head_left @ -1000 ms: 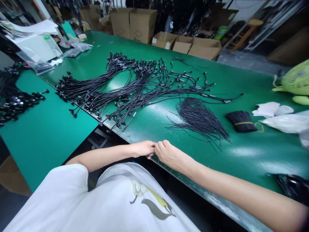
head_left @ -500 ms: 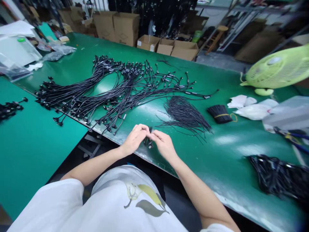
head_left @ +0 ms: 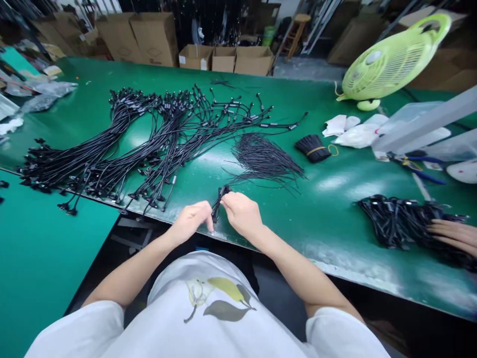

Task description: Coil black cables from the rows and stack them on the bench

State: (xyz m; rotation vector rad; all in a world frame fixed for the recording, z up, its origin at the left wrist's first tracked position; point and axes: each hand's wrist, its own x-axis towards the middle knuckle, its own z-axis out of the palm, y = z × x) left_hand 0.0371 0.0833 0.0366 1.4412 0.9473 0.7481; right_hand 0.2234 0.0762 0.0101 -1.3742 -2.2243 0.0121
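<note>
Above the near edge of the green table, a small folded bundle of black cable [head_left: 216,205] is between my hands. My right hand [head_left: 243,214] pinches the bundle's upper right side with closed fingers. Against its left side, my left hand [head_left: 192,221] is closed with the fingers curled; its exact grip is partly hidden. Just beyond lies a loose heap of thin black ties [head_left: 266,159]. To the left, many black cables with plugs [head_left: 149,139] spread out in long bunches.
Right of the ties are a banded black bundle [head_left: 313,148], a green fan [head_left: 383,57], white bags [head_left: 357,134] and blue-handled pliers [head_left: 421,169]. Another person's hand [head_left: 454,234] rests on a pile of bundled cables [head_left: 395,219]. Cardboard boxes [head_left: 223,58] stand behind the table.
The view has swung to the right. My hands have moved slightly apart, showing more of the cable bundle. Another person's hand has come in at the right, onto the cable pile.
</note>
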